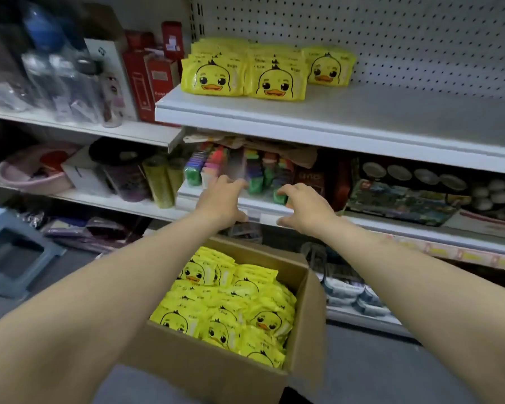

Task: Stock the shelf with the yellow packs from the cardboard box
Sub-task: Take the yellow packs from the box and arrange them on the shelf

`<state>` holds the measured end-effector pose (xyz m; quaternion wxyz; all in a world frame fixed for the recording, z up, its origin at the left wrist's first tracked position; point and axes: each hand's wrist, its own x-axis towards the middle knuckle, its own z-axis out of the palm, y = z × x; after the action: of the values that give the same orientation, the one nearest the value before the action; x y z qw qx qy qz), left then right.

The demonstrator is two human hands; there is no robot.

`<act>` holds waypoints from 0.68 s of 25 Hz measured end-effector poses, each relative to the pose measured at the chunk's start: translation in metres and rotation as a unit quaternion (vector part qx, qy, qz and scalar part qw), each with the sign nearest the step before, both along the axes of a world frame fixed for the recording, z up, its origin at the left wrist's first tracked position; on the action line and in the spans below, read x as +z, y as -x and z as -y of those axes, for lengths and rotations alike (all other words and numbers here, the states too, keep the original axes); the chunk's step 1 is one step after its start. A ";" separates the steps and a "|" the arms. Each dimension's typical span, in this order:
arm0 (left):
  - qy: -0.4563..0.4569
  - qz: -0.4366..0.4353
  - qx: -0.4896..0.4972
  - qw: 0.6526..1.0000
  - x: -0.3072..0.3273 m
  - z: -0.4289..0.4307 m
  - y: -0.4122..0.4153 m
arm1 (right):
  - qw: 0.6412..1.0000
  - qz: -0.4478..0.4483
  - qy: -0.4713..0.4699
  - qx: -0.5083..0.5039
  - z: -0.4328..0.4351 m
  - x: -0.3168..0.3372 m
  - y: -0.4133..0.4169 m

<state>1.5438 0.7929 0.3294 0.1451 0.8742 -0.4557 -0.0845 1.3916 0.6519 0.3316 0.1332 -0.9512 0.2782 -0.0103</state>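
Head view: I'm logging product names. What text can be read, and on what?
Nothing reads clearly.
Yellow packs: black print above the duck face, too blurred.
Red boxes: pale labels, too blurred.
Shelf-edge strip: pink and yellow marks, too blurred.

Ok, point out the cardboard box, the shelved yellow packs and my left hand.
cardboard box (210,371): head view, front wall.
shelved yellow packs (274,83): head view, duck face.
left hand (220,204): head view, its back.

Glossy plastic yellow packs (276,80); matt cardboard box (216,371)
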 end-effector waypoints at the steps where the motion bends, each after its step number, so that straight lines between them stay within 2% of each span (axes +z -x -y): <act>1: -0.014 -0.013 0.008 1.000 -0.016 -0.004 0.001 | 1.000 -0.016 -0.010 0.008 -0.001 -0.017 0.001; 8: -0.146 -0.118 0.049 0.981 -0.136 -0.010 0.017 | 0.983 -0.148 -0.103 0.023 0.000 -0.136 0.012; 13: -0.222 -0.213 0.081 0.948 -0.223 -0.024 0.039 | 0.947 -0.247 -0.204 0.013 0.002 -0.223 0.032; 17: -0.273 -0.263 0.119 0.918 -0.271 -0.052 0.039 | 0.925 -0.295 -0.240 -0.009 0.005 -0.272 0.028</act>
<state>1.5044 0.8446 0.0587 0.0248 0.8738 -0.2527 -0.4147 1.3633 0.6468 0.0599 0.2695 -0.8481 0.3078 0.3367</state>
